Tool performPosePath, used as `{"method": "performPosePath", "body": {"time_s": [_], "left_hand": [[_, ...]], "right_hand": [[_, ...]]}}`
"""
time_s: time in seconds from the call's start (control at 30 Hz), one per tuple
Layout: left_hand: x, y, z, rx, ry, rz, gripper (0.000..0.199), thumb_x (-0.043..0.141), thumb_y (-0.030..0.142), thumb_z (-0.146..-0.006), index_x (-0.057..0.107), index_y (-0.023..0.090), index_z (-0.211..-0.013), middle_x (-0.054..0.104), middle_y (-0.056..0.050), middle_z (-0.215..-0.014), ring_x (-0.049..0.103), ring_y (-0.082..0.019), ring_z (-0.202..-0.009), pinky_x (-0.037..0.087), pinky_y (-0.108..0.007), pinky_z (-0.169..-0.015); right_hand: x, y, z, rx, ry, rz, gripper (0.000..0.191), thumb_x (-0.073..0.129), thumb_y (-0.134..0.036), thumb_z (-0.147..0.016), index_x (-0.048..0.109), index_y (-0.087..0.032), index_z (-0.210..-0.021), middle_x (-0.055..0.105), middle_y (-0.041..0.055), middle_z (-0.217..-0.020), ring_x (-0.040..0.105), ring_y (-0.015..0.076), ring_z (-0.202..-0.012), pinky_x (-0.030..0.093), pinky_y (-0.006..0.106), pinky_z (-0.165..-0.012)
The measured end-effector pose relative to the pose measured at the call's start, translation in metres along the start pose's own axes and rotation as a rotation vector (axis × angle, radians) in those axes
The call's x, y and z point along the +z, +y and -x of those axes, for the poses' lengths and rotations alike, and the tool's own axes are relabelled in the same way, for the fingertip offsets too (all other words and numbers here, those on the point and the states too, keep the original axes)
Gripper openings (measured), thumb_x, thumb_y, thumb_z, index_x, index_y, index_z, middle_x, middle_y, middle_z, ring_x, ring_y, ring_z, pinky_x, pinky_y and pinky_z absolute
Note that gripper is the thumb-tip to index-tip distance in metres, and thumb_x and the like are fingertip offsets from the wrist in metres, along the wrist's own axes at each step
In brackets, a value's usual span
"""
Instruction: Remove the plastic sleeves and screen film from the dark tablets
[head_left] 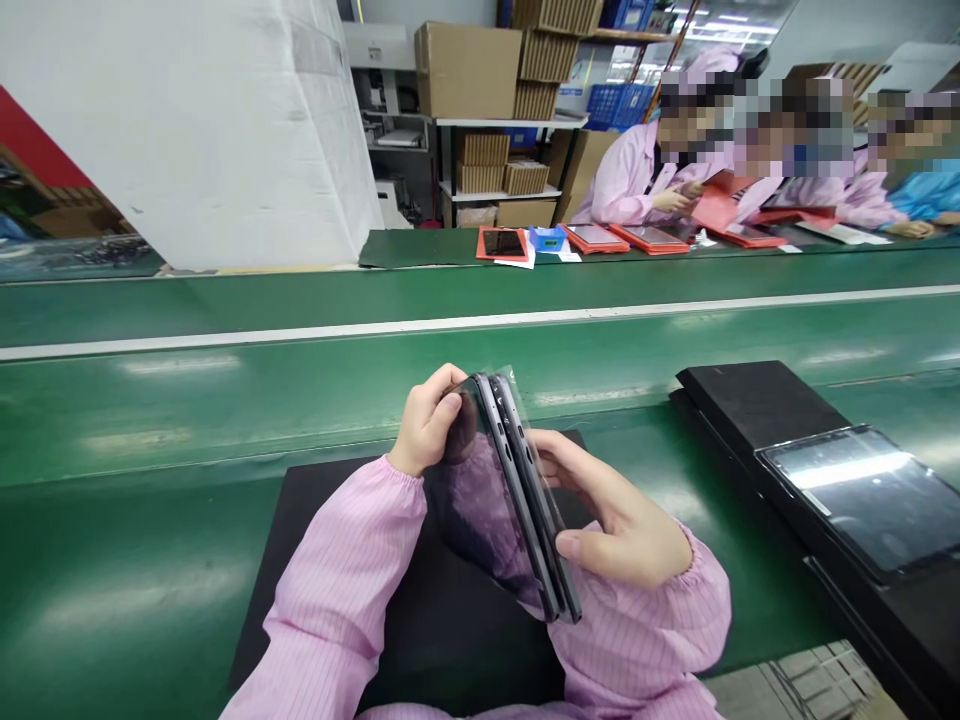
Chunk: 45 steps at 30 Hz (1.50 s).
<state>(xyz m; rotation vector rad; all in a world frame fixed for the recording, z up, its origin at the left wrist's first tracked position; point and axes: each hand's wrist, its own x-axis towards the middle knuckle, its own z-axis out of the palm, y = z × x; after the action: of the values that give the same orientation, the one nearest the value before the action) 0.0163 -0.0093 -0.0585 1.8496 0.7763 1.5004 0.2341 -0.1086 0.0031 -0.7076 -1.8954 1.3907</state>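
I have two dark tablets in my hands, held face to side in mid-air just above the middle of a black mat (322,540), their long edges tilted toward me so the ports along them show. The left tablet (484,500) turns its glossy face to the left, and it mirrors a pink sleeve. The right tablet (543,510) stands close beside it, with clear film (517,398) sticking out past its upper end.

My left hand (429,420) grips the upper corner of the left tablet, thumb on the glossy face and fingers curled over the far edge. My right hand (622,515) holds the right tablet from its outer side, thumb near the lower end and fingers higher up, narrowed around it.

The mat lies on a green worktop (112,610). To my right, another tablet (862,490) rests face up on black slabs (761,405). Beyond the white strip (420,327), red folders (649,240) and a blue box (547,238) line the far side. Co-workers in pink sleeves (622,185) sit behind them, near a shelf (510,122) of cartons.
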Motion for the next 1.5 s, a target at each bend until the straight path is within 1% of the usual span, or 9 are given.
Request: {"method": "performPosePath", "body": {"time_s": [0.13, 0.33, 0.47, 0.63, 0.87, 1.13, 1.27, 1.37, 1.5], "left_hand": [[-0.001, 0.0, 0.0, 0.0, -0.021, 0.039, 0.053, 0.038, 0.069, -0.095, 0.051, 0.021, -0.077, 0.047, 0.003, -0.06, 0.041, -0.014, -0.053, 0.032, -0.03, -0.054], [-0.002, 0.001, 0.0, 0.004, -0.035, 0.089, 0.054, 0.038, 0.07, -0.094, 0.051, 0.021, -0.077, 0.048, 0.002, -0.06, 0.04, -0.014, -0.052, 0.032, -0.03, -0.053], [-0.002, 0.004, 0.0, -0.02, -0.047, 0.085, 0.057, 0.036, 0.074, -0.092, 0.051, 0.021, -0.076, 0.048, 0.002, -0.059, 0.04, -0.014, -0.051, 0.032, -0.03, -0.053], [-0.002, 0.008, -0.001, -0.006, -0.077, 0.155, 0.058, 0.038, 0.074, -0.091, 0.051, 0.021, -0.075, 0.046, 0.002, -0.057, 0.04, -0.014, -0.051, 0.032, -0.03, -0.051], [-0.003, 0.004, 0.0, -0.032, -0.11, 0.258, 0.064, 0.037, 0.081, -0.087, 0.052, 0.02, -0.076, 0.048, 0.003, -0.051, 0.038, -0.012, -0.045, 0.031, -0.027, -0.048], [-0.003, 0.008, 0.0, -0.047, -0.13, 0.258, 0.065, 0.038, 0.082, -0.084, 0.054, 0.02, -0.075, 0.051, 0.001, -0.053, 0.039, -0.013, -0.045, 0.033, -0.027, -0.047], [-0.003, 0.013, 0.0, -0.017, -0.176, 0.248, 0.066, 0.036, 0.083, -0.085, 0.053, 0.02, -0.073, 0.051, 0.0, -0.055, 0.04, -0.013, -0.046, 0.032, -0.028, -0.047], [-0.004, 0.016, -0.001, 0.022, -0.207, 0.241, 0.066, 0.035, 0.082, -0.087, 0.051, 0.02, -0.073, 0.052, -0.001, -0.058, 0.045, -0.014, -0.051, 0.035, -0.028, -0.051], [-0.004, 0.019, -0.001, 0.043, -0.229, 0.246, 0.066, 0.035, 0.082, -0.087, 0.05, 0.02, -0.073, 0.051, 0.0, -0.059, 0.045, -0.015, -0.053, 0.034, -0.029, -0.052]], "right_hand": [[0.002, -0.001, -0.002, -0.012, -0.046, -0.023, 0.069, 0.068, -0.036, -0.089, 0.037, -0.018, -0.148, 0.057, 0.0157, -0.14, 0.062, 0.027, -0.119, 0.05, 0.043, -0.103], [0.006, -0.004, -0.002, -0.012, -0.043, 0.003, 0.071, 0.072, -0.031, -0.087, 0.036, -0.019, -0.147, 0.058, 0.0155, -0.138, 0.063, 0.0259, -0.117, 0.05, 0.042, -0.103], [0.008, -0.005, -0.001, -0.025, -0.042, 0.027, 0.074, 0.073, -0.031, -0.087, 0.035, -0.02, -0.149, 0.058, 0.0144, -0.137, 0.062, 0.0254, -0.118, 0.05, 0.041, -0.103], [0.016, -0.01, 0.0, -0.078, -0.018, 0.118, 0.078, 0.076, -0.033, -0.087, 0.034, -0.024, -0.151, 0.06, 0.0117, -0.137, 0.063, 0.0243, -0.117, 0.051, 0.038, -0.103], [0.031, -0.019, -0.005, -0.056, 0.022, 0.267, 0.085, 0.077, -0.025, -0.081, 0.031, -0.02, -0.152, 0.062, 0.0128, -0.136, 0.065, 0.0247, -0.117, 0.054, 0.037, -0.102], [0.033, -0.022, 0.001, -0.076, 0.036, 0.37, 0.093, 0.079, -0.024, -0.077, 0.027, -0.03, -0.154, 0.061, 0.0061, -0.14, 0.065, 0.0222, -0.119, 0.055, 0.032, -0.102], [0.034, -0.025, 0.002, -0.092, 0.035, 0.407, 0.098, 0.082, -0.024, -0.074, 0.026, -0.029, -0.154, 0.062, 0.0068, -0.14, 0.065, 0.023, -0.119, 0.055, 0.031, -0.102], [0.035, -0.029, 0.002, -0.085, 0.039, 0.442, 0.101, 0.084, -0.021, -0.071, 0.027, -0.028, -0.153, 0.064, 0.0077, -0.138, 0.067, 0.0238, -0.117, 0.056, 0.031, -0.101], [0.037, -0.033, 0.003, -0.081, 0.041, 0.476, 0.103, 0.084, -0.017, -0.067, 0.027, -0.028, -0.153, 0.066, 0.0075, -0.135, 0.068, 0.0236, -0.115, 0.057, 0.029, -0.098]]}}
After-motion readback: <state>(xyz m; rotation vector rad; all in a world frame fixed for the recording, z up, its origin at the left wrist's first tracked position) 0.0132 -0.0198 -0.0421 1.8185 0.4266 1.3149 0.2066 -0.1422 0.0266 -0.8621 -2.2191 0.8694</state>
